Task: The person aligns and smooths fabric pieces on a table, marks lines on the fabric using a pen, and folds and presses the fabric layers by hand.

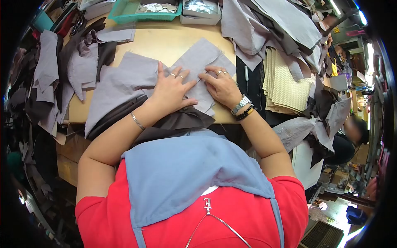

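Grey fabric pieces lie on the pale wooden table, with dark brown fabric along the near edge. My left hand rests on the grey cloth with its fingers spread, holding nothing. Just to its right, my right hand is bent over another grey piece. Its thumb and index finger come together at the cloth's edge, and the other fingers are curled. Whatever lies between those fingertips is too small to make out.
A teal tray and a white box hold small pieces at the back. Grey and dark cloth is heaped at left. Woven cream sheets and a pen-like tool are at right. A person is farther right.
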A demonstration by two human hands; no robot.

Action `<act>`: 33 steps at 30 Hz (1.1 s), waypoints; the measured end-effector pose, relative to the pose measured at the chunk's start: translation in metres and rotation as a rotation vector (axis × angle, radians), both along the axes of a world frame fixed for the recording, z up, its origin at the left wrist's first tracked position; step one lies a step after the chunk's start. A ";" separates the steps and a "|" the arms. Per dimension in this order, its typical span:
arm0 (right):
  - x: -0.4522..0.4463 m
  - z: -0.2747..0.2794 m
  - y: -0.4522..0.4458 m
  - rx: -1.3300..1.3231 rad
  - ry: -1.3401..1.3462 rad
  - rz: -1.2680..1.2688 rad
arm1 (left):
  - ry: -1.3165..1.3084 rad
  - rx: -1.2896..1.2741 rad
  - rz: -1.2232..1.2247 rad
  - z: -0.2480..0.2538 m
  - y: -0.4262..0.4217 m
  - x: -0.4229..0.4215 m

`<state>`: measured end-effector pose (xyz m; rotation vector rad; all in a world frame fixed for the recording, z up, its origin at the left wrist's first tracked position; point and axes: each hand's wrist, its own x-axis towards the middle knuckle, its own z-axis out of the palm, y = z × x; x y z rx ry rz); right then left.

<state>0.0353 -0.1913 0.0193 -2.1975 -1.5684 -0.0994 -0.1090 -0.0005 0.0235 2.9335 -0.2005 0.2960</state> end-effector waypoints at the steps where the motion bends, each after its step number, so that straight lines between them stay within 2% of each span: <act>1: 0.000 0.000 -0.001 -0.029 -0.018 0.013 | -0.002 -0.007 0.002 0.000 0.000 -0.001; 24: 0.037 -0.011 0.009 -0.220 -0.158 -0.584 | -0.044 0.006 0.010 -0.006 -0.003 -0.006; 25: 0.043 -0.009 0.009 -0.272 -0.140 -0.582 | -0.046 0.010 0.010 -0.005 -0.003 -0.006; 28: 0.039 -0.006 0.015 -0.142 -0.358 -0.531 | -0.051 0.014 0.014 -0.004 -0.003 -0.006; 31: 0.014 0.020 0.014 0.063 0.050 -0.161 | -0.056 -0.003 0.019 -0.006 -0.003 -0.006; 33: -0.007 0.011 0.012 0.100 0.136 -0.001 | -0.073 -0.005 0.015 -0.009 -0.003 -0.005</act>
